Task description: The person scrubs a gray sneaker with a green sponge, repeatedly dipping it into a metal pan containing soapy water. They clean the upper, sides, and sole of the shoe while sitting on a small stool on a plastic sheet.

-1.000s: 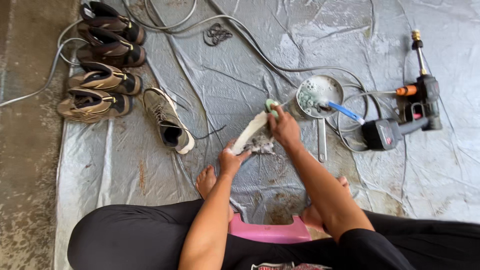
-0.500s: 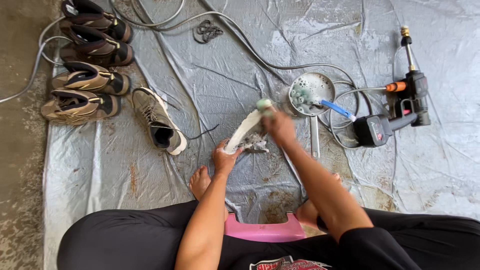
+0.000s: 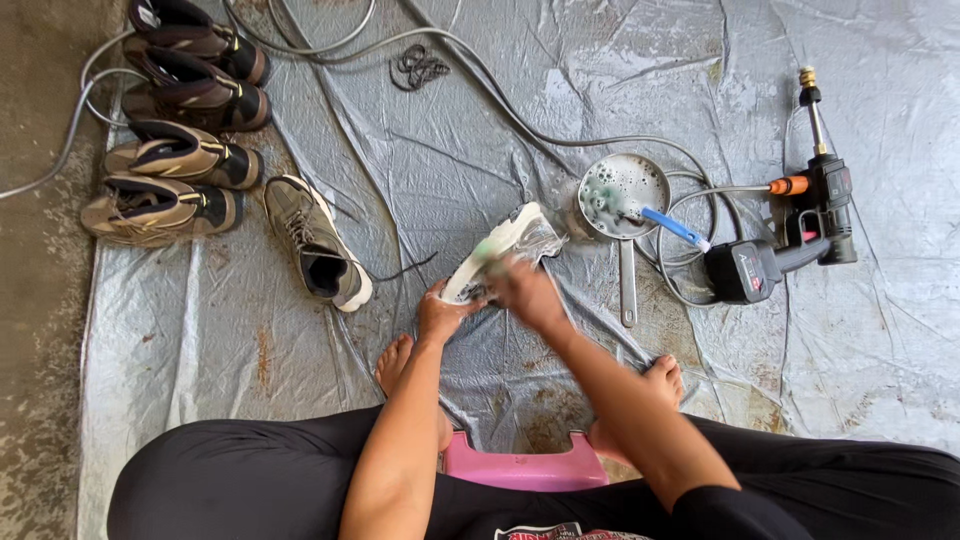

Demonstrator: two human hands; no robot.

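Since a moment ago your right hand (image 3: pixel 525 288) has slid down the upturned pale shoe (image 3: pixel 500 250) from its toe toward the middle, blurred, fingers curled around something green. Your left hand (image 3: pixel 440 318) grips the shoe's heel end, holding it above the wet grey tarp (image 3: pixel 450 150), just left of the soapy pan (image 3: pixel 622 188).
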